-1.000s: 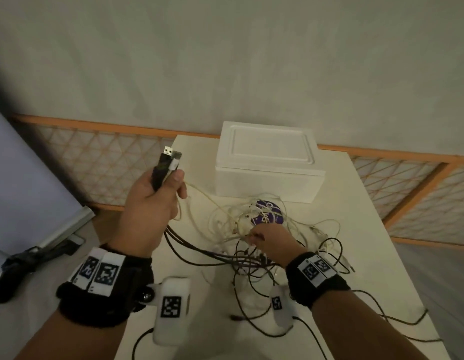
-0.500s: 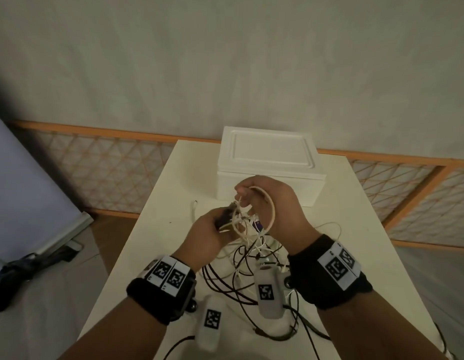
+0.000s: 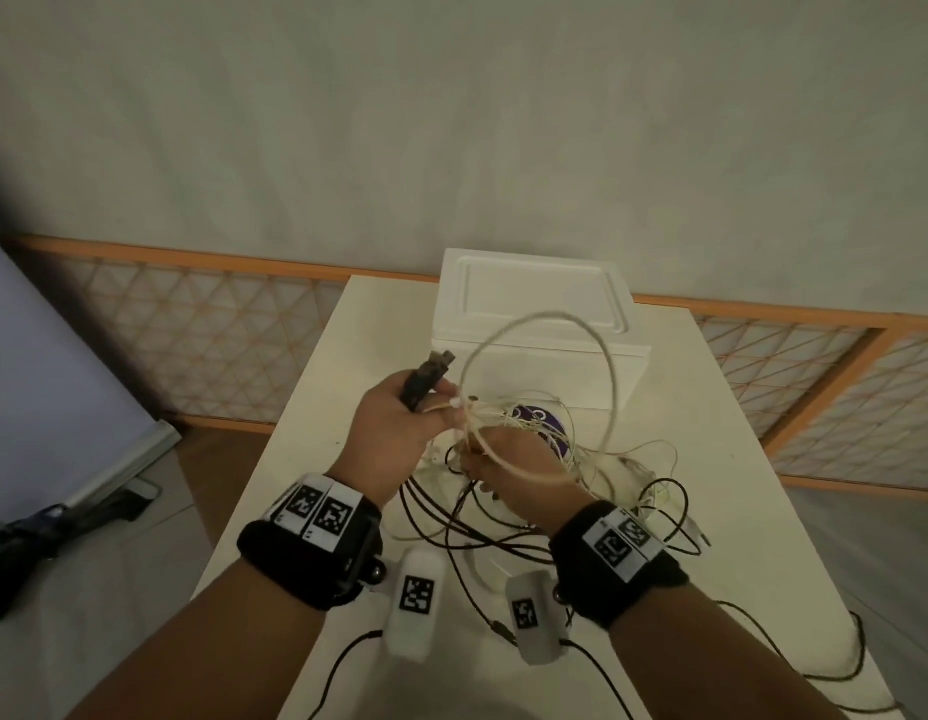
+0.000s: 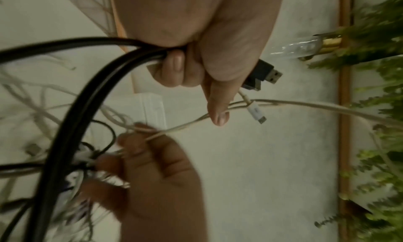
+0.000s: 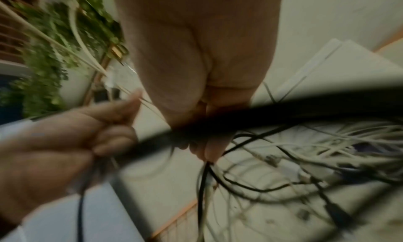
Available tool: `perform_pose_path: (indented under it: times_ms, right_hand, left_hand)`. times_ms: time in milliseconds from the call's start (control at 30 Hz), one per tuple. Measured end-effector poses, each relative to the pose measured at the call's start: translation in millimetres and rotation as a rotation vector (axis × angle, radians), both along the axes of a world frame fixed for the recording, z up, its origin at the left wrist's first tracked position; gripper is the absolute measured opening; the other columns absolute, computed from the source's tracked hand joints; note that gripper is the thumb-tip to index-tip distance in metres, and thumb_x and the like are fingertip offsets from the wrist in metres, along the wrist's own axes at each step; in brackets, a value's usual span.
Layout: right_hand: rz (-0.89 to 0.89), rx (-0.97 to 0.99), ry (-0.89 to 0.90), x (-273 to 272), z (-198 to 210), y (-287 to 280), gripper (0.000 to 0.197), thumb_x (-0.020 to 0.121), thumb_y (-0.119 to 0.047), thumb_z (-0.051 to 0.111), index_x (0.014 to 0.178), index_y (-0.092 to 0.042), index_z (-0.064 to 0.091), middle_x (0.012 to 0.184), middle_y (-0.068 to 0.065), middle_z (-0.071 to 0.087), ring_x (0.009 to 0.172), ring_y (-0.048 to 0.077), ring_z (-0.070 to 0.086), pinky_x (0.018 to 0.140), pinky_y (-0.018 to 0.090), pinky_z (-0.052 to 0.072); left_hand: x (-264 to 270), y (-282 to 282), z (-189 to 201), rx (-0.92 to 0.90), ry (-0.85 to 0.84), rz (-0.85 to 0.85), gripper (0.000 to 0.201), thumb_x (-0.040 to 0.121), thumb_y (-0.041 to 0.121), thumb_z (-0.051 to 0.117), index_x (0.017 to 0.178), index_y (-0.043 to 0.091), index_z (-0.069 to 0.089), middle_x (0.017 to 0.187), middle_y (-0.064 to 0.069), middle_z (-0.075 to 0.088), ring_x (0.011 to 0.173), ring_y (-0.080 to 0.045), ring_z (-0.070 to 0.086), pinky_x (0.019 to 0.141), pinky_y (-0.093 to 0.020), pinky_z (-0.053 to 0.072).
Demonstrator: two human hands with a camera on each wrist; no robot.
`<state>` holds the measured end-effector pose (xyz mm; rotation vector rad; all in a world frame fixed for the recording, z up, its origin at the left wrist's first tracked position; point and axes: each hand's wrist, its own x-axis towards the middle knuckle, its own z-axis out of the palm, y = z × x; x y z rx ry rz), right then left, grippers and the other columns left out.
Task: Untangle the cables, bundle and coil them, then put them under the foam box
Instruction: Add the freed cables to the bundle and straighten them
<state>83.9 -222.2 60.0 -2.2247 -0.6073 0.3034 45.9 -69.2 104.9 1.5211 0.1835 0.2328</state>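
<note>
A tangle of black and white cables (image 3: pixel 555 491) lies on the white table (image 3: pixel 316 407) in front of the white foam box (image 3: pixel 540 330). My left hand (image 3: pixel 399 428) (image 4: pixel 196 69) grips black cables with USB plugs (image 3: pixel 431 371) (image 4: pixel 263 75) sticking out above the fist, and its forefinger hooks a white cable. A white cable loop (image 3: pixel 571 324) arcs up in front of the box. My right hand (image 3: pixel 508 470) (image 4: pixel 152 159) pinches white cable strands just right of the left hand. The right wrist view is blurred; black cables (image 5: pixel 240 114) cross it.
A purple round object (image 3: pixel 540 423) lies under the tangle near the box. Orange lattice fencing (image 3: pixel 202 324) runs behind the table. A dark object (image 3: pixel 31 537) lies on the floor at left. Green foliage (image 4: pixel 381 107) shows in the wrist views.
My left hand dropped from the raised left position to the tangle, still holding the black plugs. My right hand lifted white strands, and the white loop has grown much larger.
</note>
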Motion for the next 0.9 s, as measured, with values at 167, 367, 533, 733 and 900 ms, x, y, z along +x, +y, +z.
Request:
perform_pose_path:
  times_ms: [167, 367, 533, 733, 900]
  right_hand:
    - [0.011, -0.141, -0.118, 10.5, 4.0, -0.5, 0.02, 0.092, -0.026, 0.057, 0.081, -0.012, 0.067, 0.068, 0.0, 0.06, 0.062, 0.016, 0.055, 0.061, 0.031, 0.045]
    - [-0.145, 0.323, -0.068, 1.0, 68.2, 7.0, 0.013, 0.089, -0.011, 0.06, 0.082, -0.012, 0.071, 0.067, -0.003, 0.065, 0.056, 0.006, 0.06, 0.053, 0.021, 0.049]
    - [-0.118, 0.341, -0.075, -9.4, 83.7, 6.9, 0.012, 0.089, -0.013, 0.06, 0.084, -0.016, 0.071, 0.061, -0.007, 0.062, 0.051, 0.006, 0.058, 0.054, 0.016, 0.046]
    - [-0.146, 0.364, -0.116, -9.1, 91.7, 4.7, 0.013, 0.089, -0.015, 0.062, 0.08, -0.019, 0.07, 0.064, -0.003, 0.064, 0.059, 0.008, 0.061, 0.062, 0.032, 0.055]
    - [-0.077, 0.318, -0.214, -18.5, 91.0, 11.7, 0.013, 0.088, -0.008, 0.06, 0.082, -0.012, 0.071, 0.07, -0.012, 0.064, 0.066, -0.001, 0.06, 0.066, 0.016, 0.049]
  left_hand:
    - [0.9, 8.9, 2.8, -0.03, -0.053, 0.05, 0.02, 0.076, -0.001, 0.074, 0.088, 0.011, 0.066, 0.08, -0.001, 0.073, 0.079, -0.014, 0.07, 0.073, -0.026, 0.054]
    - [-4.3, -1.4, -16.8, 0.067, 0.179, -0.118, 0.031, 0.072, 0.011, 0.08, 0.099, 0.02, 0.067, 0.066, 0.007, 0.062, 0.052, -0.007, 0.048, 0.045, -0.017, 0.037]
    - [-11.8, -21.8, -4.6, -0.029, 0.093, -0.138, 0.017, 0.084, -0.003, 0.066, 0.102, -0.001, 0.065, 0.068, 0.005, 0.063, 0.048, 0.004, 0.054, 0.045, -0.008, 0.038]
    - [-9.5, -25.2, 9.8, 0.079, -0.056, -0.095, 0.011, 0.082, -0.006, 0.065, 0.091, 0.0, 0.062, 0.067, 0.003, 0.066, 0.058, 0.0, 0.061, 0.053, -0.01, 0.045]
    - [6.4, -19.9, -19.4, 0.339, 0.001, -0.041, 0.007, 0.088, 0.012, 0.062, 0.094, 0.01, 0.059, 0.082, -0.002, 0.066, 0.076, -0.014, 0.065, 0.068, -0.018, 0.05]
